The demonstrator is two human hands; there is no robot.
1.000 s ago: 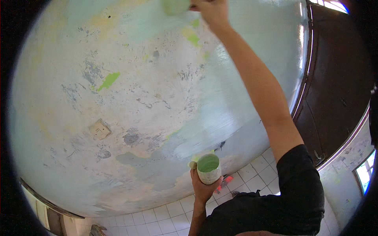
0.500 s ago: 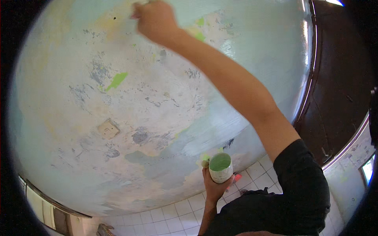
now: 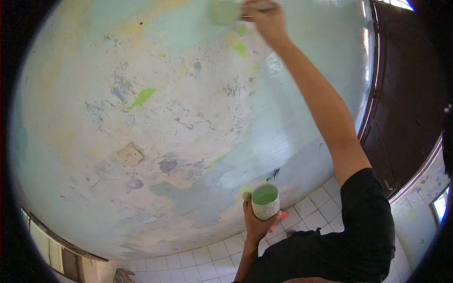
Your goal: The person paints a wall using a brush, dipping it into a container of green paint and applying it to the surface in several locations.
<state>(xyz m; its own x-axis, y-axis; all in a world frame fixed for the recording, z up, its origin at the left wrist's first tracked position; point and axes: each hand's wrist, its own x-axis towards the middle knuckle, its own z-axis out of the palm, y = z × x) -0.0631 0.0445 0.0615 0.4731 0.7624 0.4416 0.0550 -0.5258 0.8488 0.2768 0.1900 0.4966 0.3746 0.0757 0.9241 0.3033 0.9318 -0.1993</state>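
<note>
Against the patchy wall (image 3: 188, 118), a person works with one arm raised and one held low. Going left to right:

Far left, wall surface pale blue-green, worn, with yellowish areas and grey scuffs where older coats show. A bright green dab (image 3: 141, 97) sits upper left of centre. Below it, a small square tan patch (image 3: 130, 154), tilted, set into the plaster. Lower down, a darker grey-green blotch (image 3: 165, 189).

Centre bottom: left hand (image 3: 257, 221) gripping a small white cup (image 3: 265, 202), fingers wrapped and clamped round its side from below. Cup upright, open top, filled with light green paint nearly to the rim. No label can be made out on it. Held near the wall, low, above a white tiled floor (image 3: 212, 259).

Top centre: right hand (image 3: 266, 16) stretched high, fingers closed on the handle of a paintbrush (image 3: 226, 10); brush head blurred, pale green, pressed on the wall. Small fresh green marks (image 3: 240, 48) just below the brush. Wall right of the arm looks smoother, glossier, evenly pale.

Black short sleeve (image 3: 368, 221) at lower right. Far right: dark brown door (image 3: 406, 94), shiny edge along its frame. A small window (image 3: 441, 205) at the right rim.
</note>
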